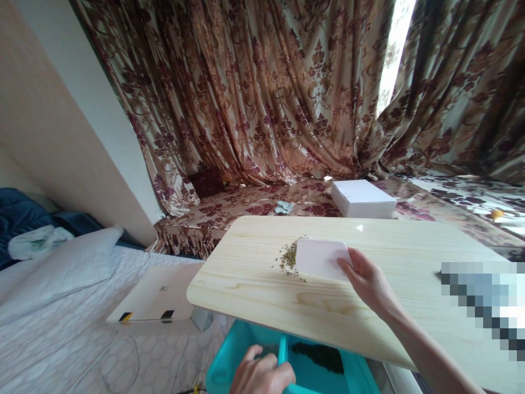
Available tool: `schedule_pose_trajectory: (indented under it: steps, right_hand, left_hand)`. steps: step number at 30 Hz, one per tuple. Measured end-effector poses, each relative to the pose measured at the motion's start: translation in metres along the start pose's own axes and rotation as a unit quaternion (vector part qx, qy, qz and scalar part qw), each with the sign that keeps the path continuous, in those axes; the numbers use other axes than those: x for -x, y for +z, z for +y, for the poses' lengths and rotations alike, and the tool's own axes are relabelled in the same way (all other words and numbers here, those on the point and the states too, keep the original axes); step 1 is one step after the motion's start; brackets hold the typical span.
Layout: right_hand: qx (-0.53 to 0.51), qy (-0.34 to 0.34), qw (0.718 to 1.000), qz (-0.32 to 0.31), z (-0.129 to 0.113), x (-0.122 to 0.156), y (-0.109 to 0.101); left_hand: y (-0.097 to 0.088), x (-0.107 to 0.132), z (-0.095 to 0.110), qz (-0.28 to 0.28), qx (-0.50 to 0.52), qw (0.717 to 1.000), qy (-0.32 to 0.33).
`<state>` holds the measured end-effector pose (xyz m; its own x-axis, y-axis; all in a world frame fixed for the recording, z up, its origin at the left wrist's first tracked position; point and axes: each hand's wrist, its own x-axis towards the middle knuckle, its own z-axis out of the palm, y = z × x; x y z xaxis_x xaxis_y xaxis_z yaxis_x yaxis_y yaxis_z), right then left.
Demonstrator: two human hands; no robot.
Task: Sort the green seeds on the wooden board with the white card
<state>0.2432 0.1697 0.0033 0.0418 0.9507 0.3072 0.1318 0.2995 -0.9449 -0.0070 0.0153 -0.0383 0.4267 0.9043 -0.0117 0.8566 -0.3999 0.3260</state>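
You seemed to be at the gathering step: your right hand pinched the white scraper, its far end against the loose pile of granules towards the left end of the table. The next move likely called for a level edge and light pressure, lest bits scatter. Your left hand, well apart, curled at the teal bin below the table's near edge; whether it gripped, I couldn't tell. The granules looked small, greenish-brown, densest beside the scraper, with strays around.
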Motion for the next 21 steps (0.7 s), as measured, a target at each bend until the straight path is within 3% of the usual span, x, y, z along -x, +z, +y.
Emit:
schedule_pose_trajectory:
  steps: [12,21]
  right_hand:
    - [0.022,-0.008,1.0,0.002,-0.005,0.0,-0.002]
    - [0.017,0.011,1.0,-0.001,-0.008,0.009,-0.011]
  left_hand:
    - [-0.002,-0.001,0.002,-0.031,-0.001,0.999,0.008]
    - [-0.013,0.001,0.013,-0.021,0.021,0.999,-0.042]
